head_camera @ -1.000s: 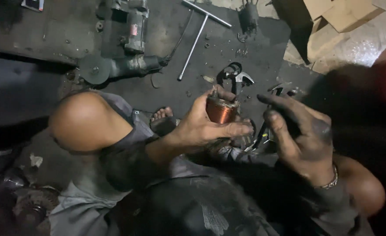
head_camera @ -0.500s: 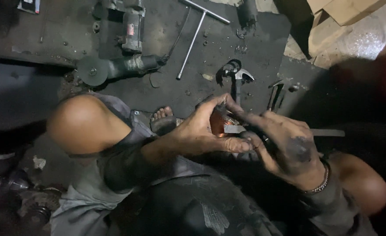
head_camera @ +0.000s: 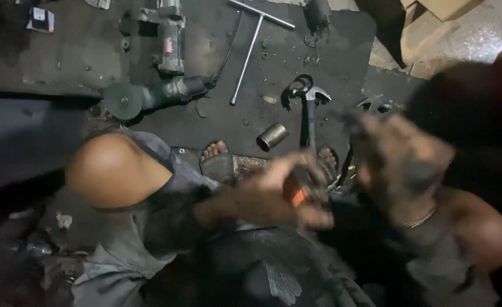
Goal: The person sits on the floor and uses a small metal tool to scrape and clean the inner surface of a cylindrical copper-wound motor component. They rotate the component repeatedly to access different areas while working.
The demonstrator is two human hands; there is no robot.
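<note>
Blur smears both hands: left hand (head_camera: 274,196) fingers clamp an orange part (head_camera: 297,196); right hand (head_camera: 401,162) grip unreadable.

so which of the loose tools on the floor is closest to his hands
The hammer, lying just above the left hand; the T-handle wrench and angle grinder lie farther off.

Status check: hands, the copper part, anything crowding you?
Left hand grips the copper-wound part. Right hand raised beside it, blurred. Hammer and metal sleeve lie just ahead.
</note>
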